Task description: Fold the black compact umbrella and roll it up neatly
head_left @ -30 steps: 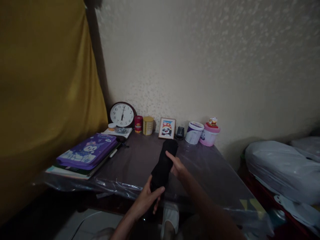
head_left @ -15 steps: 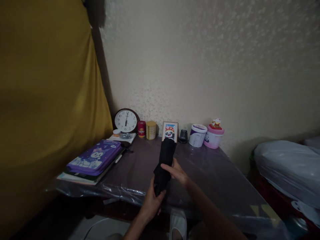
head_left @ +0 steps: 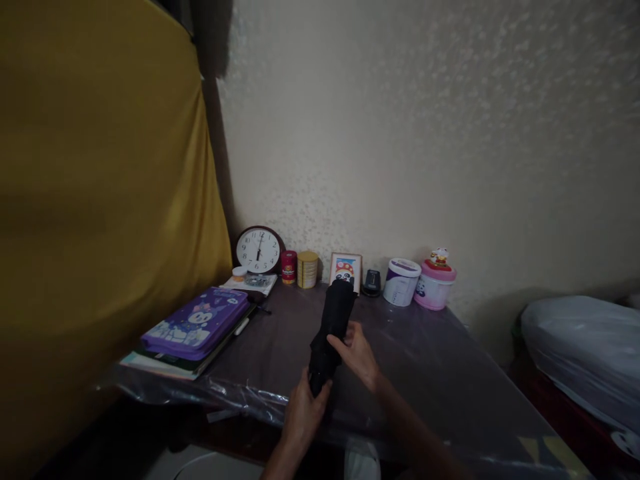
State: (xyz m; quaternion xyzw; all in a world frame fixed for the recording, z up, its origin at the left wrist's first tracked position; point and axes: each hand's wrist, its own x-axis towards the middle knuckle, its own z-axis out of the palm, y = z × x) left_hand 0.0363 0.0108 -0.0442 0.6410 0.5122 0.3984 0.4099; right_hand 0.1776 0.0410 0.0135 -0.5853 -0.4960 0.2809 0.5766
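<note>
A folded black umbrella (head_left: 336, 317) is held up over the front part of the table, its wide end tilted away from me. My left hand (head_left: 304, 408) wraps round its handle at the lower end. Higher up, my right hand (head_left: 357, 350) grips the right side of the folded cloth, the thumb lying across it. The umbrella's top end overlaps the lower part of a framed panda picture (head_left: 345, 263) at the back of the table.
On the table (head_left: 410, 373), a purple zip case (head_left: 197, 323) lies on books at left. Along the wall stand a clock (head_left: 259, 250), red tin (head_left: 289, 267), yellow tin (head_left: 307, 269), black stapler-like object (head_left: 372, 282), white-purple tub (head_left: 401, 283) and pink tub (head_left: 434, 287). A yellow curtain (head_left: 115, 167) hangs left.
The view has shifted slightly, so the scene sits lower and further right. My right hand's fingers have moved a little on the umbrella; both hands still hold it.
</note>
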